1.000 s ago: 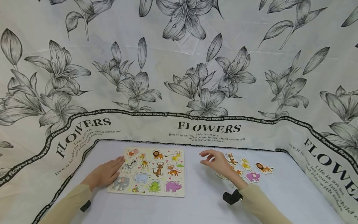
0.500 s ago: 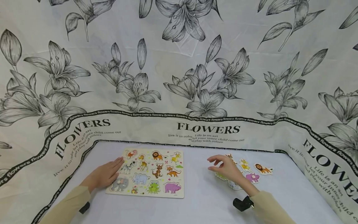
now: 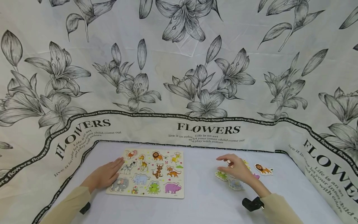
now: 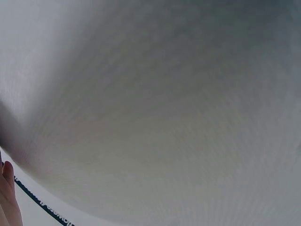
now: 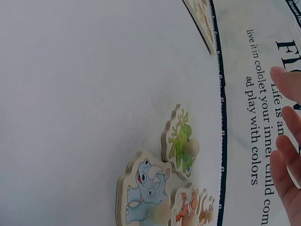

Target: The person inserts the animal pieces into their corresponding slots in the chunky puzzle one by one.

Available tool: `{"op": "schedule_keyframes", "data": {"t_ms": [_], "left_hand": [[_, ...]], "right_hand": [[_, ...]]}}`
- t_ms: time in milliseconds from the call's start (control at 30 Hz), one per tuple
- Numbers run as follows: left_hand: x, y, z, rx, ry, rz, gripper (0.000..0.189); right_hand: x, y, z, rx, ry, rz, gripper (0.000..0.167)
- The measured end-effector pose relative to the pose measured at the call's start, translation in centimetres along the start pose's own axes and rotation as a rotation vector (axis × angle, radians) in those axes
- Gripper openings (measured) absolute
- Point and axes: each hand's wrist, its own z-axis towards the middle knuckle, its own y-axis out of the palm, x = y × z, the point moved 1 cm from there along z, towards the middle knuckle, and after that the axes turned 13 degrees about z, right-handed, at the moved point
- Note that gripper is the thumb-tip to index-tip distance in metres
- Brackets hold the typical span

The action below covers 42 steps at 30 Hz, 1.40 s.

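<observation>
My left hand (image 3: 105, 175) lies along the left edge of the animal puzzle board (image 3: 183, 174), its fingers stretched out over the rim. In the left wrist view, pale blurred cloth fills most of the picture and part of a hand (image 4: 8, 197) shows at the lower left. My right hand (image 3: 237, 168) hovers over the loose puzzle pieces, fingers bent and apart from the thumb, nothing between them. Below it are a frog piece (image 5: 179, 146) and a blue rhino piece (image 5: 146, 188), both with round knobs. A tiger piece (image 5: 187, 202) lies beside the rhino. The hand partly hides the pile.
A lion piece (image 3: 263, 169) lies at the right of the group. A purple hippo piece (image 3: 256, 176) and a yellow animal piece (image 3: 246, 164) peek out past my hand. The white cloth (image 3: 204, 199) covers the table, and a flower-printed curtain (image 3: 209, 127) stands behind.
My right hand has moved right, from beside the board to over the loose pieces, uncovering the frog and rhino pieces. My left hand stays on the board's edge.
</observation>
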Motion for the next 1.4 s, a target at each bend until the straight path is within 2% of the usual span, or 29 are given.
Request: {"op": "schedule_keyframes", "data": {"t_ms": [100,300,567,867,1133,1400], "left_hand": [[0.0,0.0,0.0,0.000,0.000,0.006,0.052],[0.1,0.0,0.1,-0.045,-0.011,0.002,0.053],[0.2,0.2,0.2,-0.015,-0.003,-0.009,0.053],[0.3,0.1,0.1,-0.006,-0.007,-0.004,0.053],[0.0,0.1,0.0,-0.009,-0.006,-0.009,0.052],[0.0,-0.1,-0.1,0.018,0.005,0.000,0.052]], "right_hand": [[0.1,-0.6,-0.5,-0.007,0.012,0.010,0.032],[0.7,-1.5,-1.6,-0.009,-0.001,0.024,0.032],[1.7,-2.3,-2.6,0.007,0.012,0.009,0.032],[2.4,-2.7,-3.6,-0.017,0.070,0.060,0.036],[3.6,-2.6,-4.4,-0.025,0.184,0.053,0.038],[4.2,-2.6,-5.2,-0.002,0.198,0.058,0.038]]}}
